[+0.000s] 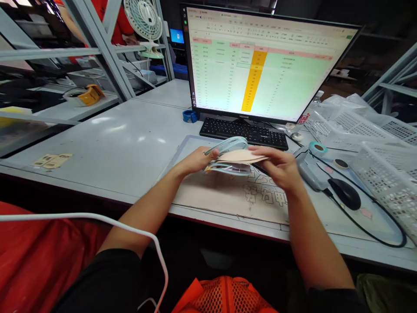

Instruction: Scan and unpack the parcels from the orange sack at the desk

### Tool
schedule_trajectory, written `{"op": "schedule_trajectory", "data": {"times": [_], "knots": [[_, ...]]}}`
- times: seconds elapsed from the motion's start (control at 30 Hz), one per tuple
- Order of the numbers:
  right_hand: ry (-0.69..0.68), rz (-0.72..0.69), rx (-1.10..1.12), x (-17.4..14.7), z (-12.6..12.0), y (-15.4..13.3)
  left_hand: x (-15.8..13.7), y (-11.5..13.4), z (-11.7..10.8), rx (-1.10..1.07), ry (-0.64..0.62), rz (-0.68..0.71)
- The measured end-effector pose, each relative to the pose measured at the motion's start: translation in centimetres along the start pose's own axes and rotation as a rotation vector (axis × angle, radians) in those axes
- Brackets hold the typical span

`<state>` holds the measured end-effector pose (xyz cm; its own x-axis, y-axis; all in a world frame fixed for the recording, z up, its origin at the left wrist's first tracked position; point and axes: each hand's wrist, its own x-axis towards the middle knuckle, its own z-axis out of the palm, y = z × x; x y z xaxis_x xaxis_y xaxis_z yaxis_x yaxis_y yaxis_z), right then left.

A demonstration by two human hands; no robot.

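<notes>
Above the desk, my left hand (201, 160) is closed on the left end of a small bundle, its thumb on top. The bundle has thin beige flat pieces (236, 156) between looped, light-blue-edged clear plastic pieces (232, 143); their exact kind I cannot make out. Closed on the right end of the beige pieces is my right hand (276, 165), with fingers above and thumb below. Under both hands lies a cardboard sheet (215, 191) with outlined characters drawn on it.
A monitor (228, 82) showing a spreadsheet stands behind a black keyboard (243, 130). To the right are a black mouse (344, 193), a grey scanner-like device (309, 171) and white plastic baskets (387, 169). Printed labels (53, 161) lie at left. A white cable (130, 228) crosses my left arm.
</notes>
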<state>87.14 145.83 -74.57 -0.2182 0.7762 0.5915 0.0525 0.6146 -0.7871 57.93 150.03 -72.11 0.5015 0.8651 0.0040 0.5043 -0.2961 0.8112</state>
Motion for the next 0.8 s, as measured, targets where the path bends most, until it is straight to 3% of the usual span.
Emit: {"op": "schedule_trajectory", "data": {"times": [0.07,0.17,0.33,0.4,0.5,0.67,0.73,0.8], "knots": [[-0.157,0.023,-0.025,-0.1,1.4,0.2,-0.1,0.2,0.3,0.036,-0.040,0.050],[-0.285,0.055,-0.094,-0.1,2.2,0.1,0.0,0.2,0.6,0.064,-0.041,0.082],[-0.598,0.173,-0.042,-0.1,1.8,-1.2,0.3,0.0,0.9,-0.014,0.069,0.087],[-0.632,0.234,0.006,-0.1,2.0,-1.3,0.4,0.0,0.9,0.017,0.126,0.103],[-0.450,0.332,0.014,-0.1,2.1,-0.6,0.4,-0.1,0.5,0.156,0.171,0.163],[0.104,0.465,-0.241,0.3,0.3,1.5,0.5,-0.5,0.2,0.185,-0.019,0.117],[0.191,0.534,-0.447,0.4,-0.5,2.3,0.7,-0.9,0.6,0.193,0.020,0.036],[0.170,0.609,-0.577,0.3,-0.8,3.1,0.9,-1.4,1.2,0.298,0.095,-0.095]]}}
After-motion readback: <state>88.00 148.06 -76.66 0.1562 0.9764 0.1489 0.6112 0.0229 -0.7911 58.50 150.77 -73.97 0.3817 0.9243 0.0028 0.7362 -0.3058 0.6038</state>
